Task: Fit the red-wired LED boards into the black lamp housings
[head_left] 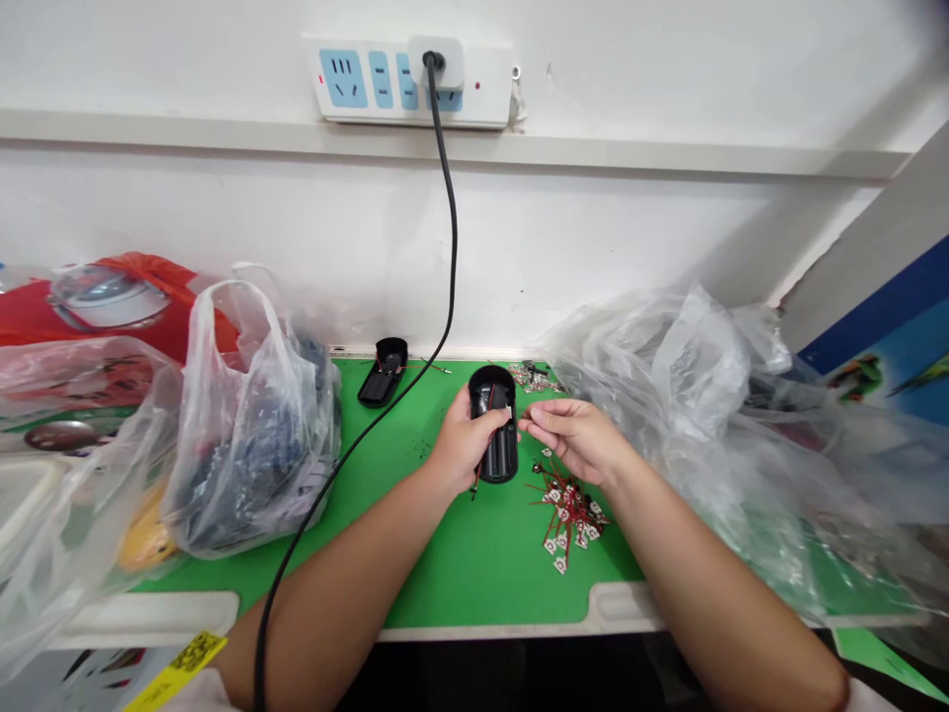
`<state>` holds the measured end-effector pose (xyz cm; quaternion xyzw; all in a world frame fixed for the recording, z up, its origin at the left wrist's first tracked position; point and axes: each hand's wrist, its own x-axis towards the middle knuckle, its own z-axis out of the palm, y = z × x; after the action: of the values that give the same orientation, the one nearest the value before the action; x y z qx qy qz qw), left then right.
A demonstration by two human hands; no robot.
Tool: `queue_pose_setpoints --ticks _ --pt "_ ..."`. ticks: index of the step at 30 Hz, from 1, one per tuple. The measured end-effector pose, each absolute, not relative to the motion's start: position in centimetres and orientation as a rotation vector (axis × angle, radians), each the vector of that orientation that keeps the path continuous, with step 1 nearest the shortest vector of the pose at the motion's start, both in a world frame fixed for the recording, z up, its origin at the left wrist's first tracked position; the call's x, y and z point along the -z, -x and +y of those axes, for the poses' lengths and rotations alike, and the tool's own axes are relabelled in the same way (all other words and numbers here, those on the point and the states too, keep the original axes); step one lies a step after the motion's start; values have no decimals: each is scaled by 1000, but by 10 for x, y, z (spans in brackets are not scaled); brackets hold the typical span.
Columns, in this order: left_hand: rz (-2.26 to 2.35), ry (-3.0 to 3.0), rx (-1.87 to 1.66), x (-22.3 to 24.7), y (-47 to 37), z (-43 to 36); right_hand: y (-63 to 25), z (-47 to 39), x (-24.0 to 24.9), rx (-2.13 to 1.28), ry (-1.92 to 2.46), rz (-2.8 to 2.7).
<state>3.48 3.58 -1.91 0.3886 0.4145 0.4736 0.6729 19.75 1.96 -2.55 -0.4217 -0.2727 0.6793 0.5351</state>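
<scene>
My left hand (466, 440) is closed round the left side of a black plastic housing (499, 457), its thumb over the middle near a small whitish piece. Thin red and black wires run inside the housing and hang out at its lower left. Just right of the housing, my right hand (567, 435) has thumb and index finger pinched together; anything between the fingertips is too small to make out. Below that hand lies a pile of small white parts with red wires (567, 514). Small metal parts (532, 376) lie behind the housing, to its right.
A second black housing (384, 374) with wires lies at the back left of the green mat (437, 583). A black cable (454, 218) hangs from a wall power strip (478, 104) across the left side. Filled plastic bags (244, 445) stand left, more clear bags (697, 396) right.
</scene>
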Motion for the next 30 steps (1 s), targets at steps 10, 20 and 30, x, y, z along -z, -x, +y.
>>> queue_pose_setpoints --ticks 10,20,30 --pt "917 -904 -1066 22 -35 35 -192 20 34 -1729 904 -597" --pt "926 -965 -1073 23 -35 33 -186 17 32 -1648 960 -718" --pt "916 -1059 -1090 25 -35 33 -185 14 29 -1595 1008 -725"
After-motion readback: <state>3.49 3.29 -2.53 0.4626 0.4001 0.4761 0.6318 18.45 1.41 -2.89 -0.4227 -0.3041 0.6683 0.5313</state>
